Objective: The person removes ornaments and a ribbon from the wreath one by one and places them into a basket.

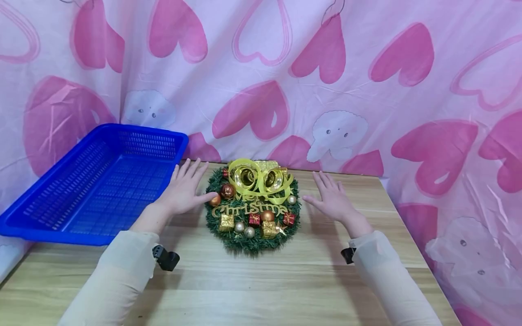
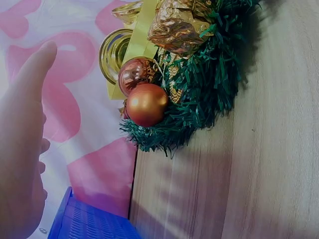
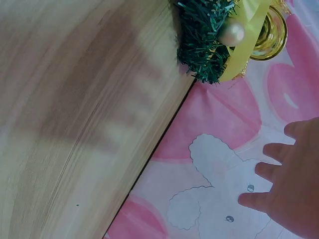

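A green Christmas wreath (image 1: 254,244) lies on the wooden table, trimmed with gold bells (image 1: 272,179), a yellow ribbon, baubles, small gift boxes and gold "Merry Christmas" lettering. My left hand (image 1: 182,188) is spread at the wreath's left side, its thumb reaching toward an orange bauble (image 2: 147,105). On the other side my right hand (image 1: 332,199) hovers with straight fingers, the thumb just short of the wreath's edge. Neither hand holds anything. The left wrist view shows a gap between the left thumb and the baubles.
A blue plastic basket (image 1: 103,181) with slotted walls stands at the left, close to the left forearm. Behind the table (image 1: 253,294) hangs a pink curtain (image 1: 261,68) with hearts, near the back and right edges.
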### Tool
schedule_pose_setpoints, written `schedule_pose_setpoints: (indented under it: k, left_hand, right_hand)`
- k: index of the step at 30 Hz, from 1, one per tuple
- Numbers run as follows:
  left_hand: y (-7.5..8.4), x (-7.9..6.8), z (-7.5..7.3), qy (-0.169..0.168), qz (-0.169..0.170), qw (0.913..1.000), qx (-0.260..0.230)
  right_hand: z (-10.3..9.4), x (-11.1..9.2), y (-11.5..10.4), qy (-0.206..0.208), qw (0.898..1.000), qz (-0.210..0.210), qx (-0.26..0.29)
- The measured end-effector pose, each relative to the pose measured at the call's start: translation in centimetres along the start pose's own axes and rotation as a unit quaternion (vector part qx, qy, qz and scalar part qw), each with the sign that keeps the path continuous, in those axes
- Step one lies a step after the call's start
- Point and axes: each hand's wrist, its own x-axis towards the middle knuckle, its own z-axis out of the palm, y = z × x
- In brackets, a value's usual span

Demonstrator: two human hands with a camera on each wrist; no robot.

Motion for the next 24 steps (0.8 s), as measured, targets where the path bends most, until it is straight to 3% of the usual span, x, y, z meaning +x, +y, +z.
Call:
schedule_pose_setpoints:
  k: [10, 24]
  left_hand:
    - [0.4, 0.4, 0.2, -0.001, 0.003, 1.0, 0.003]
    - [1.3, 0.9, 0.2, -0.004, 0.006, 0.9993, -0.037]
  right_hand:
    - [0.0, 0.0, 0.5, -0.006, 1.0, 0.003, 0.0]
    - [-0.2, -0.3, 1.0, -0.006, 1.0, 0.018, 0.001]
